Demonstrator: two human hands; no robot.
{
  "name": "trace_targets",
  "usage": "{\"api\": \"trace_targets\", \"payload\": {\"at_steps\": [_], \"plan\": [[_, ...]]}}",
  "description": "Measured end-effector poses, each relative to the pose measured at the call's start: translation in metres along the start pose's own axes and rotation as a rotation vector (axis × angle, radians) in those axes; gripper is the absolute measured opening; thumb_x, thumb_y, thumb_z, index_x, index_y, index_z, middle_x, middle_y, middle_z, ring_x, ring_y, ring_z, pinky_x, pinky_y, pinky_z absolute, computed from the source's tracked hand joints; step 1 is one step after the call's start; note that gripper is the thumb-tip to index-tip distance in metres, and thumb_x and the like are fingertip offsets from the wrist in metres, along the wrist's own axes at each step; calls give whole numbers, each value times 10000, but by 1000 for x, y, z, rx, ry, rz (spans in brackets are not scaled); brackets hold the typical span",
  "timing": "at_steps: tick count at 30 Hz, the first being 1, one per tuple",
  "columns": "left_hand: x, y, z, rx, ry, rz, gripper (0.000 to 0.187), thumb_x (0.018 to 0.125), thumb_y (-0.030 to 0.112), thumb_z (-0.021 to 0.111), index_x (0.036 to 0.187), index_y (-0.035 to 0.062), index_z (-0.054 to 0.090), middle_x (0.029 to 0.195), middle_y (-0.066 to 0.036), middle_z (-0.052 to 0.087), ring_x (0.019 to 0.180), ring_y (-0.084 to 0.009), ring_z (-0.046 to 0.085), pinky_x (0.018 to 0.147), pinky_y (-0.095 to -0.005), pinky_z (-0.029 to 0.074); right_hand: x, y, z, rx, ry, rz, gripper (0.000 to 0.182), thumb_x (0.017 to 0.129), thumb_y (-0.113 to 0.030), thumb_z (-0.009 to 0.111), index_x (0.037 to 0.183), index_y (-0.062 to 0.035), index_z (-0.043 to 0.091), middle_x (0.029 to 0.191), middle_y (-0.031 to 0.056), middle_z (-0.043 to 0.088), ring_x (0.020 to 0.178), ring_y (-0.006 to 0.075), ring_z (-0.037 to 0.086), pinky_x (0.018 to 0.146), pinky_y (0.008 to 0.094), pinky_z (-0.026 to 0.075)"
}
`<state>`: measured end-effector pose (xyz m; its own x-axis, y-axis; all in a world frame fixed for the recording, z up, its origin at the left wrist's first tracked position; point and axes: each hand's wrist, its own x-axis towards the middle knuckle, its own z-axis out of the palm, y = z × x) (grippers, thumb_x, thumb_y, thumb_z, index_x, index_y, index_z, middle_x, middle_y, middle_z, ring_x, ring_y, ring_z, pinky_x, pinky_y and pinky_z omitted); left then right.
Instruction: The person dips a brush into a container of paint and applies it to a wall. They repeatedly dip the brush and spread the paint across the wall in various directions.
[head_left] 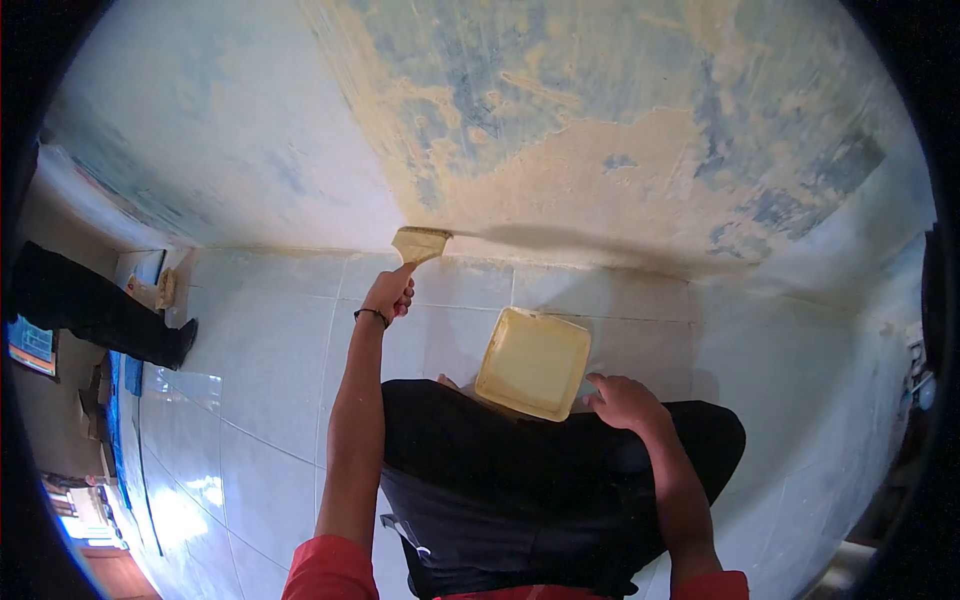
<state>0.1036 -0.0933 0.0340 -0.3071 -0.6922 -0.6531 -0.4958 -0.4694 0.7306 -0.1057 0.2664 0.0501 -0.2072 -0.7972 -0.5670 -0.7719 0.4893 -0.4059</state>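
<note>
My left hand [388, 293] grips the handle of a wide flat paintbrush [420, 243] coated in pale yellow. Its bristles are up against the foot of the wall [400, 180], where the wall meets the floor. In front of my lap is a square, pale yellow paint tray [538, 360] with pale liquid-looking colour inside. Beside the tray's right edge, my right hand [625, 402] rests over my knee, fingers slightly curled and apart, the tips close to the rim.
Patchy blue, yellow and white paint covers the wall. Light tiles [270, 380] make up the floor. At the left stands another person's dark trouser leg [95, 305] and shoe, near some boards and boxes [100, 400]. Dark clutter [920, 370] lines the far right.
</note>
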Motion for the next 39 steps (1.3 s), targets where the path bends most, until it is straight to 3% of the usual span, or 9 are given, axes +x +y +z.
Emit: {"api": "trace_targets", "payload": {"at_steps": [13,18,22,24,28,34,39], "plan": [[-60,31,13,-36,76,173,403,827,419,625,649,116,428,535,52,371,385,-45,305,353,-219,236,-1,2,1,9,35,4,457,883,-295,499,1261,-41,451,1056,217,608,999,370,576,888,466,441],[-77,43,14,-206,71,376,433,876,484,544,659,129,426,479,69,313,343,-37,246,333,-209,201,2,0,3,30,-16,27,445,889,-294,489,1262,-54,452,1072,226,594,1038,374,554,906,469,426],[-77,47,15,-244,106,415,457,885,515,509,658,129,420,470,65,311,338,-38,247,324,-208,197,2,-2,1,10,-38,44,440,891,-303,492,1258,-64,458,1057,216,599,1028,374,557,899,474,427],[-69,43,11,-181,84,421,494,900,513,479,612,122,391,475,36,354,339,-55,284,317,-229,241,1,-5,1,10,-19,62,432,892,-304,495,1242,-51,465,1030,205,611,1001,374,569,882,469,438],[-34,24,5,-57,109,321,504,891,528,486,607,123,390,475,31,358,338,-64,288,321,-235,243,6,-2,4,-17,-43,31,437,895,-301,495,1242,-36,464,1029,203,613,996,363,577,872,460,451],[-6,0,3,-171,-92,172,497,860,559,510,638,128,397,484,19,377,331,-88,313,322,-249,258,10,5,12,-31,-43,36,443,896,-315,494,1229,-23,479,1040,204,614,994,351,584,867,460,461],[10,-28,-4,-24,-76,24,514,827,599,519,663,124,410,485,16,377,327,-99,337,316,-262,291,7,3,10,-34,-34,21,458,892,-330,497,1244,-39,474,1048,212,612,996,360,582,874,458,457]]}}
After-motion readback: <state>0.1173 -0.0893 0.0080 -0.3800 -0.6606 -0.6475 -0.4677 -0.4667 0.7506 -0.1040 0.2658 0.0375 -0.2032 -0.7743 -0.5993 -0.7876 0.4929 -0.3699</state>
